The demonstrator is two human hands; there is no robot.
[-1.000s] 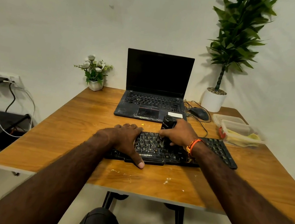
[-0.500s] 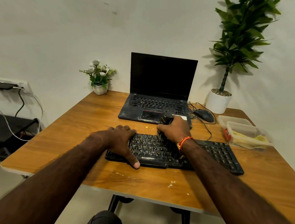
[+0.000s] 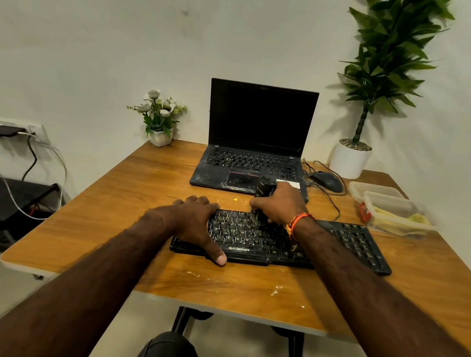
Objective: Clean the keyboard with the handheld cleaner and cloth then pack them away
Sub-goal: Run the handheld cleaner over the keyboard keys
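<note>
A black keyboard (image 3: 347, 245) lies across the wooden table (image 3: 139, 191), dusted with pale crumbs. My left hand (image 3: 194, 220) rests flat on the keyboard's left end, thumb stretched along its front edge. My right hand (image 3: 279, 204) grips a black handheld cleaner (image 3: 265, 186) upright, its lower end down on the upper key rows near the middle. A yellow cloth (image 3: 400, 219) lies inside a clear plastic container (image 3: 395, 205) at the table's right.
A dusty open laptop (image 3: 256, 139) stands behind the keyboard, with a mouse (image 3: 326, 180) and cable to its right. A small flower pot (image 3: 160, 136) and a tall potted plant (image 3: 351, 159) stand at the back. Crumbs lie near the front edge.
My right hand has drawn the cleaner a little leftward and toward the far key rows. The left hand stays on the keyboard's left end. The camera has tilted upward.
</note>
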